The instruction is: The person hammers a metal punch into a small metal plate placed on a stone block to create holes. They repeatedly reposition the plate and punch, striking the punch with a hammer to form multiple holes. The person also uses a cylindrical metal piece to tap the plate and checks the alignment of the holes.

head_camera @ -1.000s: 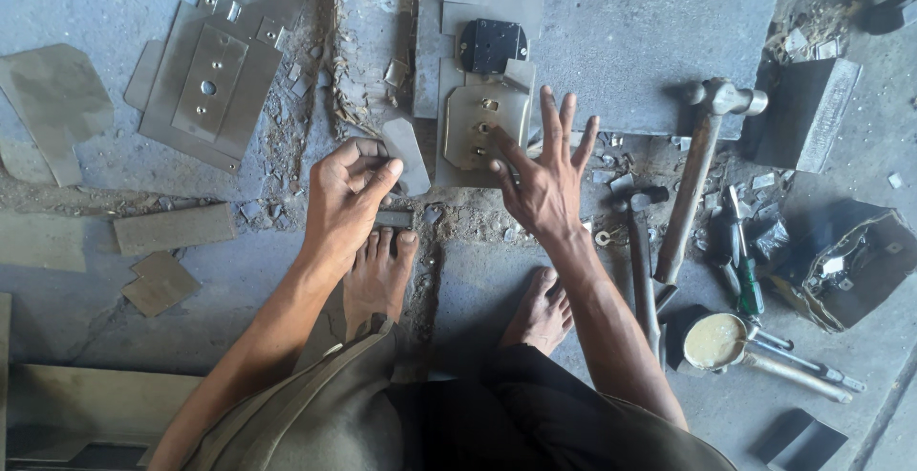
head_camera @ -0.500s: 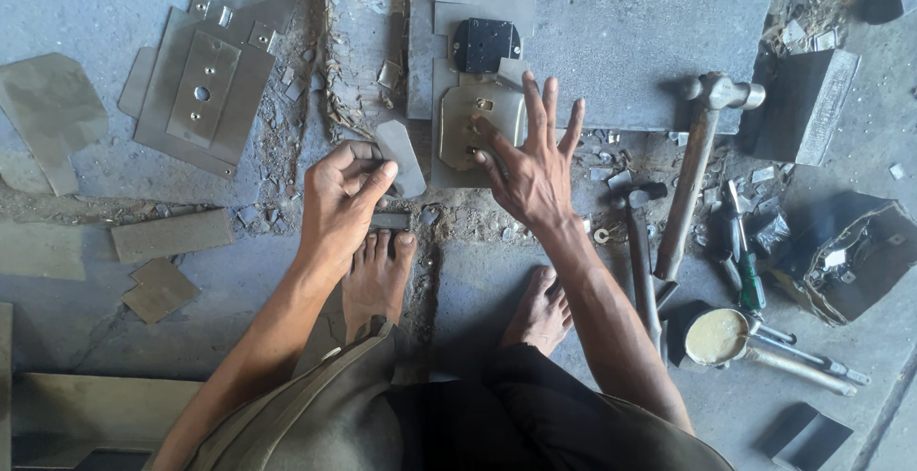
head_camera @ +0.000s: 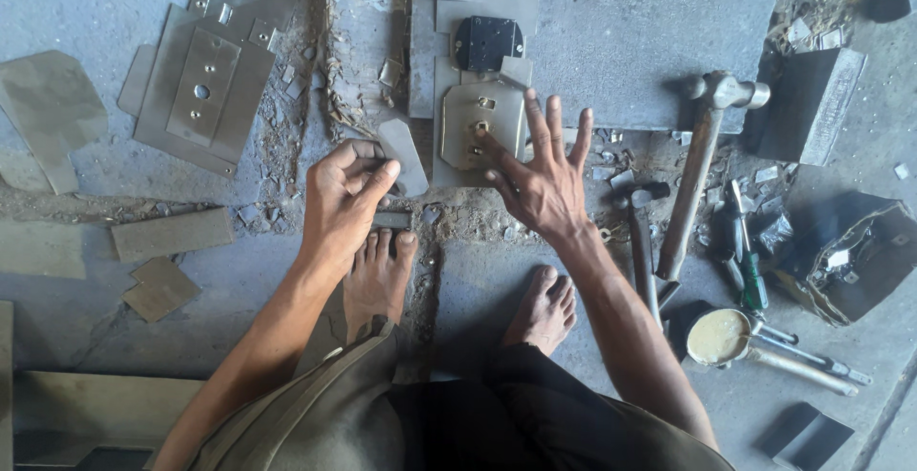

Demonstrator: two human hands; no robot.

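Person seen from above, left hand [head_camera: 346, 196] and right hand [head_camera: 540, 177] bare, no gloves, rings or watch, forearms unsleeved, both feet bare without sandals, olive-khaki garment with seamed edge over left leg, dark black cloth over right leg

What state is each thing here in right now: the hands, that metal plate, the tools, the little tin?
Left hand: curled on a small grey metal piece.
Right hand: open, fingers spread, fingertips on the brass-coloured metal plate.
Brass-coloured metal plate: lying flat.
Wooden-handled hammer: lying untouched.
Small round tin: open, pale contents showing.
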